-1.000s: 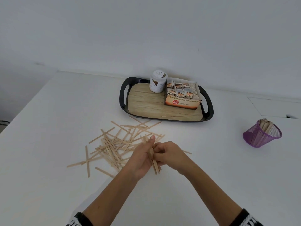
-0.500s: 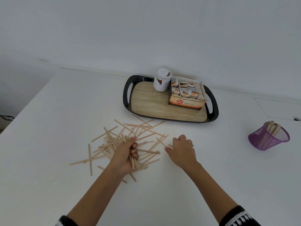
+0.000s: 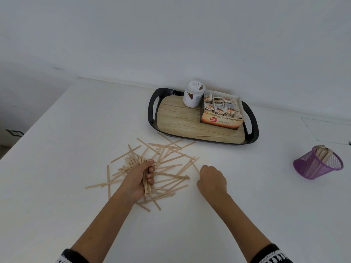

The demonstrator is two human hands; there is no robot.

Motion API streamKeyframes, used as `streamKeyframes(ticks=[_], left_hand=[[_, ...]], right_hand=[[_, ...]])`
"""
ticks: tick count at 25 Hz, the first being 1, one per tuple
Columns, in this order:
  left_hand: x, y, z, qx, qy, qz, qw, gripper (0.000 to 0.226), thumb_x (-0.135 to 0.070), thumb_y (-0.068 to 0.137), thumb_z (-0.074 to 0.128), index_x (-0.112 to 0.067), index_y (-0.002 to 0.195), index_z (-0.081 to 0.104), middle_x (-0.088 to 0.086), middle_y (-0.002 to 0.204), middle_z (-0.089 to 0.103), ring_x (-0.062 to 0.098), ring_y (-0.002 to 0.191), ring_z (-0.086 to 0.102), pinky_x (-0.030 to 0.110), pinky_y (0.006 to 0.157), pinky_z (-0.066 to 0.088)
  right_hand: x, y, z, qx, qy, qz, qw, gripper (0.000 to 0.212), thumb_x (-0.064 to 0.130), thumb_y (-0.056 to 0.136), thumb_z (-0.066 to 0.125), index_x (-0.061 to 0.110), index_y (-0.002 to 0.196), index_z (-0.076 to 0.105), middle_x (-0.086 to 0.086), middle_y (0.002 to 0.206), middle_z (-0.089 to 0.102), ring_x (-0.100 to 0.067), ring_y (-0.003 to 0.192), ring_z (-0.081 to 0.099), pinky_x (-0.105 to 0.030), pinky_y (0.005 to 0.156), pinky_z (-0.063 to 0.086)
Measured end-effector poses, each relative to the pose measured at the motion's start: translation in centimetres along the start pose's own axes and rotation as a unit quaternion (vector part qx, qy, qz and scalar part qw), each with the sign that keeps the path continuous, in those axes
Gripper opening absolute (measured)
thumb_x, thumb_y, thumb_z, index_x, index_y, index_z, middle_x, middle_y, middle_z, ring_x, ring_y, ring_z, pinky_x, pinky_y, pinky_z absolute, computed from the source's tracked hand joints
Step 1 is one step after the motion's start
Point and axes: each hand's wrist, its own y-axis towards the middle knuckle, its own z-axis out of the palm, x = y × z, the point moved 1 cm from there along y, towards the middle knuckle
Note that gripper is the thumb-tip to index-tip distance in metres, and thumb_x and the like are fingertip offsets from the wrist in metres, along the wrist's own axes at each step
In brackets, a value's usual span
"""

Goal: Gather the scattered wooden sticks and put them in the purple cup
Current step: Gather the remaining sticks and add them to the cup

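Several pale wooden sticks [image 3: 171,160] lie scattered in a loose pile on the white table, just in front of the tray. My left hand [image 3: 139,180] grips a bundle of sticks [image 3: 147,186] in the middle of the pile. My right hand [image 3: 212,181] is at the pile's right edge, its fingers curled down onto the end of one stick [image 3: 194,166]. The purple mesh cup [image 3: 313,168] stands far to the right with several sticks inside it.
A black tray [image 3: 152,111] with a wood-look bottom sits behind the pile, near the wall. It carries a white jar [image 3: 193,93], an open box of tea bags [image 3: 222,114] and one loose stick [image 3: 209,136]. The table's left edge runs diagonally.
My hands have parted: the left keeps the bundle over the pile. The right reached out flat to the pile's right edge and has now curled its fingers onto a stick.
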Motion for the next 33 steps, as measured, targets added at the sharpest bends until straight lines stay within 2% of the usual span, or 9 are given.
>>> streamKeyframes(ticks=[3,11,13,15,17,19,22,25,33], left_hand=[[0.2,-0.4,0.4,0.006,0.019,0.004,1.0,0.01,-0.012,0.095,0.053,-0.011,0.085,0.053,-0.002,0.056,0.045,0.006,0.04,0.035,0.017,0.035,0.032],[1.7,-1.8,2.8,0.032,0.064,0.009,0.997,0.006,-0.012,0.093,0.056,-0.01,0.094,0.051,0.0,0.059,0.048,0.008,0.044,0.039,0.019,0.038,0.035],[2.3,-2.1,3.2,0.043,0.056,0.005,0.997,0.006,-0.011,0.092,0.058,-0.008,0.095,0.054,0.002,0.061,0.052,0.009,0.047,0.046,0.02,0.042,0.044],[2.8,-2.3,3.7,0.05,0.029,-0.007,0.998,0.011,-0.012,0.092,0.059,-0.002,0.097,0.059,0.006,0.066,0.059,0.013,0.054,0.056,0.024,0.053,0.055],[3.3,-2.4,4.2,0.058,0.003,-0.008,0.998,0.019,-0.018,0.092,0.06,0.0,0.098,0.062,0.01,0.072,0.065,0.017,0.065,0.064,0.031,0.067,0.06],[3.5,-2.6,4.8,0.079,-0.003,0.008,0.997,0.026,-0.025,0.091,0.062,0.0,0.097,0.064,0.01,0.076,0.066,0.018,0.07,0.066,0.032,0.071,0.06],[3.7,-2.7,5.5,0.109,0.029,0.033,0.993,0.027,-0.03,0.083,0.065,-0.005,0.093,0.068,0.007,0.077,0.066,0.018,0.069,0.064,0.036,0.064,0.056],[3.9,-2.5,5.7,0.093,0.02,0.042,0.995,0.021,-0.024,0.091,0.058,-0.006,0.092,0.067,0.007,0.081,0.067,0.02,0.073,0.064,0.046,0.075,0.053],[4.1,-1.6,5.7,0.04,-0.181,0.001,0.983,0.022,-0.02,0.101,0.044,-0.01,0.085,0.054,0.0,0.06,0.056,0.009,0.048,0.054,0.025,0.052,0.054]], right_hand=[[-0.7,0.2,-0.3,0.01,0.031,0.036,0.999,0.033,0.007,0.083,0.055,0.017,0.06,0.034,0.004,0.062,0.042,-0.009,0.053,0.04,-0.019,0.044,0.023],[-1.2,-0.4,0.0,0.001,0.022,0.024,0.999,0.028,0.012,0.079,0.058,0.015,0.059,0.04,0.003,0.061,0.044,-0.011,0.054,0.043,-0.019,0.045,0.027],[-1.3,-0.4,-0.5,0.026,0.121,0.032,0.992,0.018,0.014,0.074,0.064,0.009,0.063,0.051,-0.005,0.064,0.057,-0.015,0.057,0.054,-0.021,0.05,0.041],[-0.9,-0.8,-1.5,0.057,0.299,0.038,0.952,0.009,0.011,0.069,0.068,0.006,0.066,0.061,-0.009,0.068,0.068,-0.018,0.061,0.066,-0.029,0.061,0.058],[-0.2,-1.5,-2.5,0.088,0.421,0.038,0.902,0.003,0.007,0.07,0.068,0.005,0.07,0.066,-0.009,0.069,0.07,-0.018,0.062,0.071,-0.033,0.066,0.061],[0.7,-2.2,-3.3,0.127,0.462,0.026,0.877,0.003,0.005,0.074,0.066,0.002,0.075,0.066,-0.009,0.07,0.069,-0.018,0.063,0.072,-0.028,0.059,0.06],[1.7,-3.2,-3.5,0.142,0.484,-0.004,0.863,0.009,0.0,0.076,0.064,-0.004,0.083,0.066,-0.016,0.078,0.07,-0.021,0.065,0.073,-0.025,0.056,0.058],[1.7,-3.9,-3.4,0.123,0.498,-0.029,0.858,0.013,-0.005,0.076,0.064,-0.003,0.088,0.067,-0.019,0.082,0.071,-0.022,0.066,0.071,-0.028,0.061,0.06],[-0.8,-4.3,-4.7,0.229,0.434,-0.044,0.871,0.025,-0.008,0.078,0.066,0.003,0.1,0.064,-0.014,0.078,0.071,-0.015,0.066,0.07,-0.024,0.064,0.058]])
